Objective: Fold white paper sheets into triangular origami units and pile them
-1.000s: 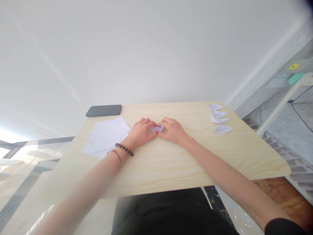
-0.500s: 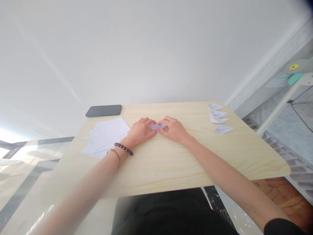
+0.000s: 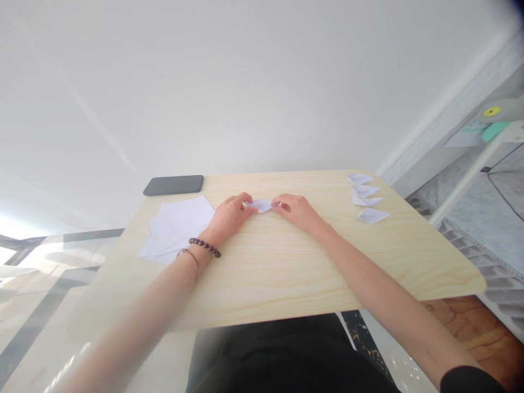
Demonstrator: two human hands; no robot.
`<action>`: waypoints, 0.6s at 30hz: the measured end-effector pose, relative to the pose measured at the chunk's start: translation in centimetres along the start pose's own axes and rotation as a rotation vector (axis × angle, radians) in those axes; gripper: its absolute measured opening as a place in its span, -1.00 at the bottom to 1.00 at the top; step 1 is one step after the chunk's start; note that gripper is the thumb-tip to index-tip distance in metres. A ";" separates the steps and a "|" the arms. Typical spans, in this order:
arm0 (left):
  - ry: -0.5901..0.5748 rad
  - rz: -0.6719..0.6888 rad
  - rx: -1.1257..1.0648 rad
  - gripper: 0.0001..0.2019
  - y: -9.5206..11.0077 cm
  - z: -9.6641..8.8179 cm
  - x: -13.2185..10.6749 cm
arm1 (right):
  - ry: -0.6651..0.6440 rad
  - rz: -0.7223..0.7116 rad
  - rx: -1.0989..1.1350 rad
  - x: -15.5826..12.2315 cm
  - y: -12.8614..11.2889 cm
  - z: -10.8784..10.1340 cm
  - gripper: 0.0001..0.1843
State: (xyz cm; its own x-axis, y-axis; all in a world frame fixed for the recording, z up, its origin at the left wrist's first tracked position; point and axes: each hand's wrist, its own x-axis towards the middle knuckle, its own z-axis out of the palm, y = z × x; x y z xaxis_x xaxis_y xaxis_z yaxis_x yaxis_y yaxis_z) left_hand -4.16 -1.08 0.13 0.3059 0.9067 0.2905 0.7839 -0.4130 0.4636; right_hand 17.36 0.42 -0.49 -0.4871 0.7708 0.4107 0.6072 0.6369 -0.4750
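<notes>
A small folded white paper piece (image 3: 261,205) sits between both hands near the middle of the light wooden table (image 3: 286,262). My left hand (image 3: 230,214), with a bead bracelet on its wrist, pinches the piece's left end. My right hand (image 3: 298,210) pinches its right end with thumb and forefinger. The piece is held just above the tabletop.
A stack of white paper sheets (image 3: 178,226) lies left of my left hand. A dark phone (image 3: 174,185) rests at the table's far left corner. Several folded white paper pieces (image 3: 366,197) lie in a row at the far right. The white wall stands behind the table.
Both hands have moved slightly away from me and apart. The paper piece now shows between the fingertips, pulled out longer and lifted a little off the table.
</notes>
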 end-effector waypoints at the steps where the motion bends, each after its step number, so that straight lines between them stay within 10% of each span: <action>1: -0.009 0.005 -0.005 -0.76 -0.2 -0.1 0.0 | 0.005 0.000 -0.013 0.0 0.1 0.0 -0.82; 18: 0.040 0.163 -0.143 -0.76 -0.2 -0.5 0.1 | 0.117 -0.036 0.023 0.1 -0.2 0.4 -0.80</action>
State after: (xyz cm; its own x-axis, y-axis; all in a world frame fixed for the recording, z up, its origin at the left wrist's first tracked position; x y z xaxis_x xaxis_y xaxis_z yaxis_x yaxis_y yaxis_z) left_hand -4.57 -0.97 0.46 0.3987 0.8239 0.4027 0.6401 -0.5645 0.5211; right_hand 16.97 0.39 -0.69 -0.4310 0.7408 0.5153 0.5751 0.6655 -0.4758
